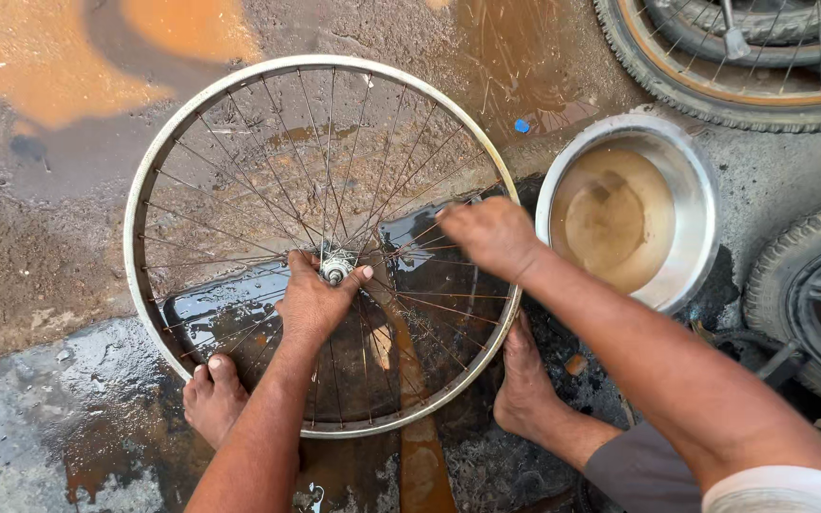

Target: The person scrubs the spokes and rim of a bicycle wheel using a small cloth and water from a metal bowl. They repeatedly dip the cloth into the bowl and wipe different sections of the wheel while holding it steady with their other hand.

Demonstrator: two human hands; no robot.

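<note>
A bare spoked bicycle wheel rim (149, 171) lies flat over wet ground, with no tyre on it. My left hand (314, 302) grips the metal hub (336, 269) at the wheel's centre, thumb and fingers around it. My right hand (491, 235) rests on the spokes near the right side of the rim, fingers curled; what it pinches is hidden. Both of my bare feet (213, 396) (525, 380) stand at the near edge of the rim.
A steel bowl (700, 204) of muddy water sits right of the wheel. A tyred wheel (715, 95) lies at the top right and another black tyre (795, 256) at the right edge. The ground is wet with brown puddles (40, 66).
</note>
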